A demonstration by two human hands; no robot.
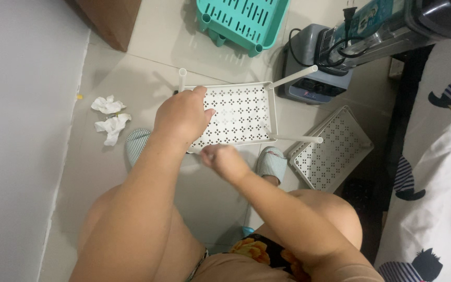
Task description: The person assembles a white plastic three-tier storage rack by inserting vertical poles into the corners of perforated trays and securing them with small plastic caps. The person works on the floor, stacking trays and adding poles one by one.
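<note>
A white perforated plastic shelf tray [246, 112] lies on the tiled floor between my feet, with white tube legs [294, 77] sticking out of its corners. My left hand [181, 116] rests on the tray's left edge, fingers curled over it and gripping it. My right hand [224, 159] is a closed fist at the tray's near edge, by the front left corner; what it pinches is hidden. Another leg [297, 139] juts from the near right corner and one [182, 78] stands at the far left corner.
Two more white perforated trays [335, 151] are stacked to the right. A teal tray [244, 21] lies farther off, beside a blender [340, 47] on its side. Crumpled tissues [109, 117] lie left. Striped slippers [271, 163] are on my feet. A bed [444, 156] borders the right.
</note>
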